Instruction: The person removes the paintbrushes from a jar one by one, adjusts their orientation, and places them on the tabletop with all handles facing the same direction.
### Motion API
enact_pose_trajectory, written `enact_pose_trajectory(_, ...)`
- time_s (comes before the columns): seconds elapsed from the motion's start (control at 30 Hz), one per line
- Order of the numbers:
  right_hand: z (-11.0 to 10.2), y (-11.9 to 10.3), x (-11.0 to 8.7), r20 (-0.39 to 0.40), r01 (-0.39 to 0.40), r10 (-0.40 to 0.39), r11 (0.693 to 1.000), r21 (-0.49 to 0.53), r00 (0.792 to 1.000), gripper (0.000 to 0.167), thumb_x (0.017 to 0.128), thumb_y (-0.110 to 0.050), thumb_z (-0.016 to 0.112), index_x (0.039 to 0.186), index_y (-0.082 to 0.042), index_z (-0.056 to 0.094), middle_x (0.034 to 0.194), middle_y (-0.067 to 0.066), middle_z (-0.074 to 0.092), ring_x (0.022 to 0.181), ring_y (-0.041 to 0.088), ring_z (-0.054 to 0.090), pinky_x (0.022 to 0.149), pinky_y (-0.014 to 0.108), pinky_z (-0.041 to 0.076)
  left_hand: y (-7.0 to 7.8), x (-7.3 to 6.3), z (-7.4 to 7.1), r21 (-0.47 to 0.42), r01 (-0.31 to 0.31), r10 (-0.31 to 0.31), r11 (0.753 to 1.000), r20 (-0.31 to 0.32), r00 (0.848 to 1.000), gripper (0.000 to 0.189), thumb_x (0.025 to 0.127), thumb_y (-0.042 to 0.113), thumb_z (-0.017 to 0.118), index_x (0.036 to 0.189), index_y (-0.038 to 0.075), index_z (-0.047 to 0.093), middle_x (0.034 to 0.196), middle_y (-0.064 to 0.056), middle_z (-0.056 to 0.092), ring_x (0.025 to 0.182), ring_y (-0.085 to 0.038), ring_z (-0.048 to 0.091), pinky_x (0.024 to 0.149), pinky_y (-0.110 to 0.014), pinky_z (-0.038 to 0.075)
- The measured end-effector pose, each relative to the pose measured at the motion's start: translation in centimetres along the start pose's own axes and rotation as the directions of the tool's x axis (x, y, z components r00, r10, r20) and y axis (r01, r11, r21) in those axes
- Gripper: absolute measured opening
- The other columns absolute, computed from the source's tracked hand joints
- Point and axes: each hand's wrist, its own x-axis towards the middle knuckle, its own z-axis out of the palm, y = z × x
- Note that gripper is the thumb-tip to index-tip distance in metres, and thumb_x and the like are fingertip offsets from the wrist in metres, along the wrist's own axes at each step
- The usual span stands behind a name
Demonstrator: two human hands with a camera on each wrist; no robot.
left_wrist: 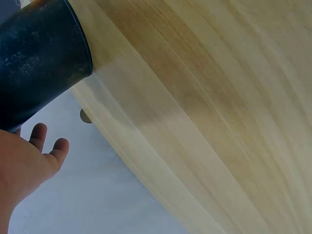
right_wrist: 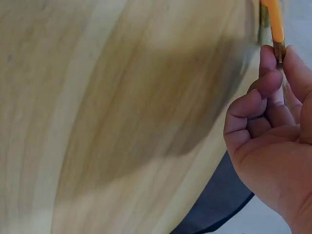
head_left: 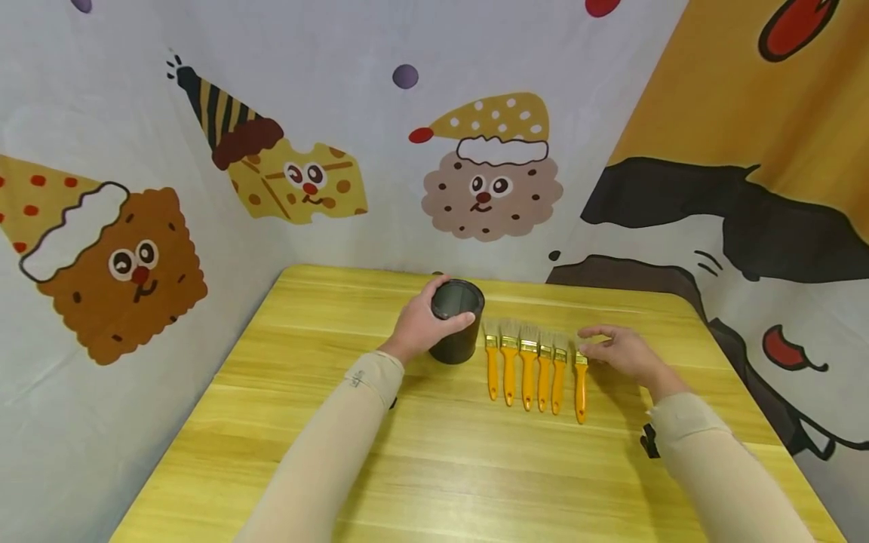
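A black cylindrical can (head_left: 456, 345) stands toward the back of the table, its round rim facing up. My left hand (head_left: 422, 324) grips it from the left, thumb across the front; in the left wrist view the can's dark side (left_wrist: 44, 58) hides part of the fingers. To the can's right, several paintbrushes (head_left: 527, 369) with orange handles and pale bristles lie side by side, bristles away from me. At the right end, slightly apart, is one more paintbrush (head_left: 580, 388). My right hand (head_left: 624, 354) pinches it near the metal band between thumb and fingers (right_wrist: 268, 83).
The yellow wood-grain table (head_left: 434, 467) meets a white fabric wall (head_left: 339, 68) with cartoon prints at the back and left. A printed dark and yellow figure (head_left: 679, 188) covers the right side. A small black object (head_left: 649, 441) shows by the right sleeve.
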Motion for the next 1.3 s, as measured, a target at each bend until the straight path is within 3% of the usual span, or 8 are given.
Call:
enact_pose_trajectory(0.17, 0.7, 0.3, 0.4, 0.002, -0.013, 0.013, 1.000, -0.017, 1.000, 0.054, 0.107, -0.035, 0.069, 0.150, -0.006, 0.059, 0.132, 0.023, 0.072, 0.106, 0.023, 0.074, 0.085, 0.035, 0.062, 0.0, 0.1, 0.2, 0.013, -0.002, 0.002, 1.000, 0.013, 1.000, 0.094, 0.087, 0.065, 0.082, 0.164, 0.047, 0.032, 0.152, -0.008, 0.059, 0.126, -0.033, 0.065, 0.103, -0.054, 0.058)
enact_pose_trajectory(0.4, 1.3, 0.2, 0.7, -0.015, 0.014, -0.015, 0.997, -0.078, 1.000, 0.052, 0.108, -0.037, 0.067, 0.150, -0.008, 0.061, 0.137, 0.026, 0.068, 0.121, 0.037, 0.068, 0.095, 0.048, 0.061, 0.1, 0.2, 0.1, 0.006, -0.006, 0.006, 1.000, 0.004, 1.000, 0.093, 0.087, 0.064, 0.082, 0.164, 0.047, 0.033, 0.154, -0.007, 0.058, 0.126, -0.034, 0.065, 0.103, -0.055, 0.057)
enact_pose_trajectory(0.6, 1.6, 0.4, 0.9, -0.020, 0.018, -0.021, 0.992, -0.127, 1.000, 0.055, 0.107, -0.038, 0.067, 0.151, -0.006, 0.060, 0.133, 0.026, 0.069, 0.122, 0.039, 0.068, 0.100, 0.053, 0.058, -0.2, 0.3, 0.1, 0.011, 0.004, -0.004, 1.000, 0.007, 1.000, 0.094, 0.086, 0.066, 0.082, 0.164, 0.047, 0.033, 0.154, -0.007, 0.057, 0.127, -0.034, 0.065, 0.103, -0.055, 0.057)
enact_pose_trajectory(1.03, 1.7, 0.6, 1.1, -0.018, -0.011, 0.009, 0.993, -0.116, 1.000, 0.055, 0.108, -0.041, 0.066, 0.152, -0.008, 0.060, 0.139, 0.028, 0.065, 0.126, 0.041, 0.065, 0.103, 0.055, 0.056, -0.4, 0.1, 0.1, -0.004, 0.000, 0.000, 1.000, 0.004, 1.000, 0.100, 0.086, 0.067, 0.082, 0.168, 0.038, 0.033, 0.156, -0.008, 0.056, 0.129, -0.036, 0.063, 0.104, -0.058, 0.056)
enact_pose_trajectory(1.3, 1.6, 0.5, 1.1, -0.012, -0.041, 0.040, 0.996, -0.083, 0.999, 0.055, 0.109, -0.040, 0.065, 0.154, -0.010, 0.058, 0.145, 0.030, 0.060, 0.130, 0.044, 0.061, 0.107, 0.058, 0.054, -0.5, 0.4, 0.2, -0.001, 0.007, -0.007, 1.000, 0.005, 1.000, 0.097, 0.086, 0.067, 0.082, 0.166, 0.042, 0.033, 0.156, -0.006, 0.055, 0.130, -0.034, 0.063, 0.105, -0.057, 0.056)
